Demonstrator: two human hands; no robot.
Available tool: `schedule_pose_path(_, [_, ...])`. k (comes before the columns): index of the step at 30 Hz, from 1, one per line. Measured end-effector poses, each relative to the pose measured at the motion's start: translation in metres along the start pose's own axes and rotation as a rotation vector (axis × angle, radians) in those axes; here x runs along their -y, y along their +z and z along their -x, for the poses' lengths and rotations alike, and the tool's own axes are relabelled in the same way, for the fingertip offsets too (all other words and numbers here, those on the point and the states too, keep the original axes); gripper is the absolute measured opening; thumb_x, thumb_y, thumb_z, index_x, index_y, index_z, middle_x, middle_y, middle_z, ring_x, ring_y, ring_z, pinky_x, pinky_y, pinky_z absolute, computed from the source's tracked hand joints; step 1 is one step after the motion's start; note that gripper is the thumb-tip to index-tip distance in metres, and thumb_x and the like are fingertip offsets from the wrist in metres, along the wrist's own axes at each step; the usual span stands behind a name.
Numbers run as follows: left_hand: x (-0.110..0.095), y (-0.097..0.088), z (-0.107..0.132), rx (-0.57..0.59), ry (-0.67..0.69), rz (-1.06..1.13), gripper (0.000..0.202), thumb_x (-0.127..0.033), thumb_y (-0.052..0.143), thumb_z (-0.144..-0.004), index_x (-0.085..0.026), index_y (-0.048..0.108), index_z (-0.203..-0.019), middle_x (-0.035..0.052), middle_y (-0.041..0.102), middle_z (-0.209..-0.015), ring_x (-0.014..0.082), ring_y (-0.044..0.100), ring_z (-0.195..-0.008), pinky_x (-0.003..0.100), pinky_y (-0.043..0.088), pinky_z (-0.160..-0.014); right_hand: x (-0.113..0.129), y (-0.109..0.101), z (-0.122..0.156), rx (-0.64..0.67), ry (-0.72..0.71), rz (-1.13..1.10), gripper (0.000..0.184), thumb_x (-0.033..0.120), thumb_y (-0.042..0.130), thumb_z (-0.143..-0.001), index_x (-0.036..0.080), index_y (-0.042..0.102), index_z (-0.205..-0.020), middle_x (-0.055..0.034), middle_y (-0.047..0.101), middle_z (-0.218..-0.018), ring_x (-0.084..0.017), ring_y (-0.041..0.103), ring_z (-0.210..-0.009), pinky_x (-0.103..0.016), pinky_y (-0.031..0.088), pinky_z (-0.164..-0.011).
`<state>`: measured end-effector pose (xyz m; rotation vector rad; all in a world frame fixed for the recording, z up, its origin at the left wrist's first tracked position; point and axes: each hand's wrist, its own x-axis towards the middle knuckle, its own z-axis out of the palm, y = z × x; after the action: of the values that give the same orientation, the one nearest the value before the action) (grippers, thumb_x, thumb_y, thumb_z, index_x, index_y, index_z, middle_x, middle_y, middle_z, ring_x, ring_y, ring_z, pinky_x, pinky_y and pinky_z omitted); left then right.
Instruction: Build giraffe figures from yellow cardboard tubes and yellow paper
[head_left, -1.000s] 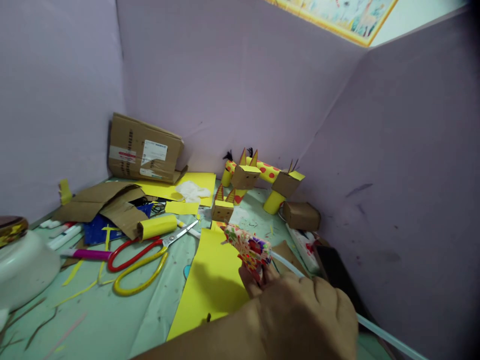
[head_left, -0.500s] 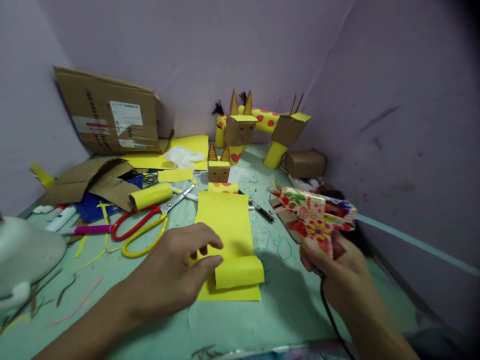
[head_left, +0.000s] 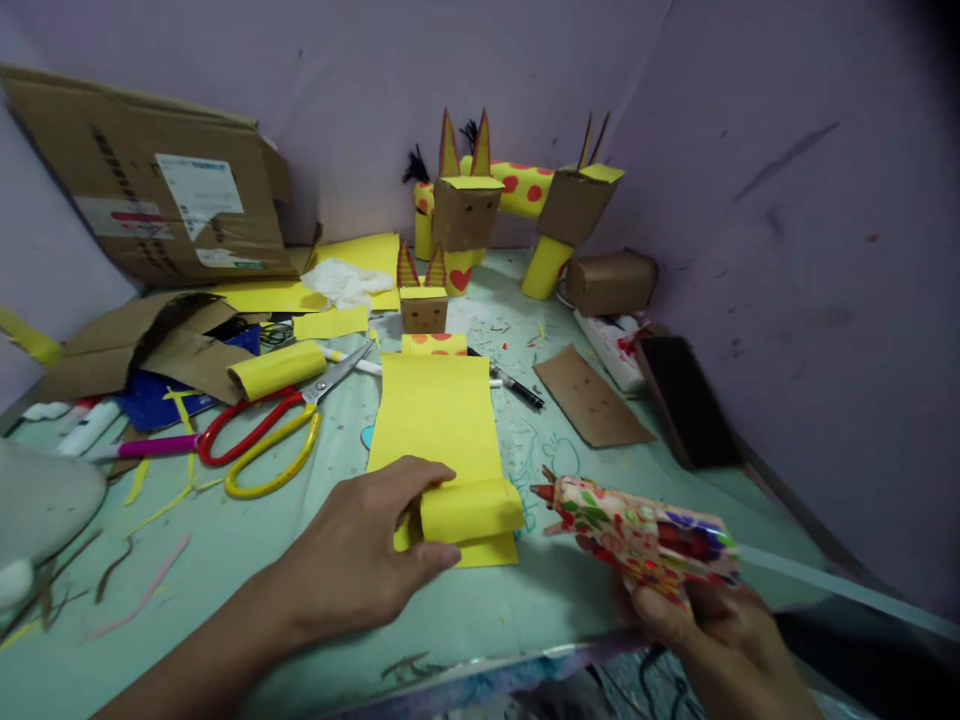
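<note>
My left hand is curved around the left end of a small yellow paper roll, index finger over its top and thumb at its lower front edge. Beneath the roll lies a flat sheet of yellow paper. To the right, my right hand grips a flower-patterned hot glue gun by its handle. The gun's nozzle points left towards the roll without touching it, and a clear glue stick extends from its back. Just behind the yellow sheet sits a spotted yellow tube.
Scissors with red and yellow handles lie open at left, near a yellow tube and cardboard scraps. Giraffe-like paper figures stand at the back. A cardboard piece and phone lie at right.
My left hand has closed onto the paper roll's left end. The glue gun has dropped lower and nearer to me, uncovering the cardboard piece and phone. The camera view has shifted slightly.
</note>
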<state>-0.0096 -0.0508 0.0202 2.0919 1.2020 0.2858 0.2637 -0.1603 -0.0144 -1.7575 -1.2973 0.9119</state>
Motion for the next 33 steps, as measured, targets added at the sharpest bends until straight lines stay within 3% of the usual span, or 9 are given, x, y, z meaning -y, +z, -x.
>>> schedule_pose_path(5, [0.000, 0.000, -0.005, -0.011, -0.038, 0.006, 0.031, -0.033, 0.056, -0.077, -0.021, 0.059, -0.106, -0.0017, 0.057, -0.075, 0.0135, 0.049, -0.063, 0.026, 0.038, -0.059, 0.012, 0.008, 0.005, -0.046, 0.031, -0.047, 0.037, 0.053, 0.060, -0.074, 0.020, 0.070, -0.060, -0.0042, 0.069, -0.060, -0.024, 0.065, -0.059, -0.034, 0.056, -0.073])
schedule_pose_path(9, [0.001, 0.003, -0.005, -0.054, 0.001, 0.008, 0.029, -0.031, 0.050, -0.081, -0.018, 0.060, -0.104, -0.0029, 0.052, -0.067, 0.0121, 0.046, -0.057, 0.025, 0.036, -0.056, 0.013, 0.011, 0.011, 0.015, 0.061, -0.105, 0.036, 0.054, 0.057, -0.075, 0.023, 0.075, -0.077, -0.0068, 0.073, -0.076, -0.029, 0.067, -0.076, -0.038, 0.053, -0.082])
schedule_pose_path(12, [0.005, 0.004, -0.005, -0.074, 0.043, 0.008, 0.028, -0.031, 0.049, -0.081, -0.018, 0.061, -0.104, -0.0026, 0.054, -0.067, 0.0119, 0.046, -0.056, 0.025, 0.037, -0.055, 0.012, 0.011, 0.012, 0.079, 0.068, -0.135, 0.034, 0.049, 0.057, -0.078, 0.023, 0.075, -0.088, -0.0075, 0.074, -0.087, -0.030, 0.067, -0.086, -0.037, 0.052, -0.084])
schedule_pose_path(15, [0.009, 0.005, -0.006, -0.076, 0.065, 0.034, 0.029, -0.032, 0.048, -0.083, -0.018, 0.061, -0.105, -0.0007, 0.058, -0.073, 0.0125, 0.050, -0.059, 0.027, 0.039, -0.058, 0.011, 0.011, 0.010, 0.140, 0.060, -0.125, 0.031, 0.045, 0.059, -0.077, 0.020, 0.075, -0.087, -0.0076, 0.074, -0.082, -0.027, 0.068, -0.078, -0.033, 0.055, -0.075])
schedule_pose_path(19, [0.012, 0.007, -0.008, -0.075, 0.060, 0.079, 0.033, -0.035, 0.045, -0.086, -0.018, 0.061, -0.109, 0.0042, 0.064, -0.088, 0.0161, 0.057, -0.073, 0.031, 0.043, -0.067, 0.010, 0.013, 0.007, 0.064, 0.107, -0.152, 0.036, 0.050, 0.063, -0.073, 0.016, 0.073, -0.078, -0.0060, 0.069, -0.065, -0.023, 0.065, -0.063, -0.030, 0.054, -0.058])
schedule_pose_path(23, [0.013, 0.008, -0.009, -0.074, 0.054, 0.089, 0.034, -0.035, 0.045, -0.086, -0.018, 0.061, -0.110, 0.0054, 0.065, -0.091, 0.0173, 0.058, -0.075, 0.033, 0.044, -0.070, 0.007, 0.017, 0.005, 0.000, 0.171, -0.162, 0.038, 0.051, 0.067, -0.068, 0.014, 0.072, -0.074, -0.0077, 0.071, -0.066, -0.024, 0.065, -0.060, -0.030, 0.053, -0.052])
schedule_pose_path(27, [0.013, 0.009, -0.009, -0.064, 0.060, 0.093, 0.033, -0.035, 0.045, -0.086, -0.017, 0.061, -0.110, 0.0050, 0.065, -0.090, 0.0170, 0.058, -0.075, 0.033, 0.044, -0.070, 0.013, 0.021, 0.005, -0.028, 0.117, -0.142, 0.034, 0.049, 0.066, -0.070, 0.017, 0.072, -0.077, -0.0088, 0.073, -0.073, -0.028, 0.068, -0.075, -0.035, 0.056, -0.067])
schedule_pose_path(30, [0.014, 0.009, -0.009, -0.069, 0.094, 0.102, 0.033, -0.034, 0.045, -0.087, -0.017, 0.060, -0.110, 0.0041, 0.064, -0.090, 0.0159, 0.057, -0.075, 0.032, 0.044, -0.070, 0.019, 0.026, 0.007, 0.029, 0.079, -0.155, 0.036, 0.049, 0.064, -0.072, 0.018, 0.073, -0.088, -0.0096, 0.074, -0.089, -0.030, 0.067, -0.090, -0.037, 0.054, -0.081])
schedule_pose_path(33, [0.015, 0.009, -0.008, -0.055, 0.143, 0.126, 0.033, -0.032, 0.042, -0.089, -0.018, 0.059, -0.113, 0.0042, 0.063, -0.096, 0.0159, 0.058, -0.084, 0.031, 0.043, -0.075, 0.013, 0.029, 0.011, 0.108, 0.080, -0.106, 0.038, 0.045, 0.063, -0.075, 0.019, 0.072, -0.101, -0.0113, 0.073, -0.101, -0.030, 0.066, -0.097, -0.037, 0.054, -0.083])
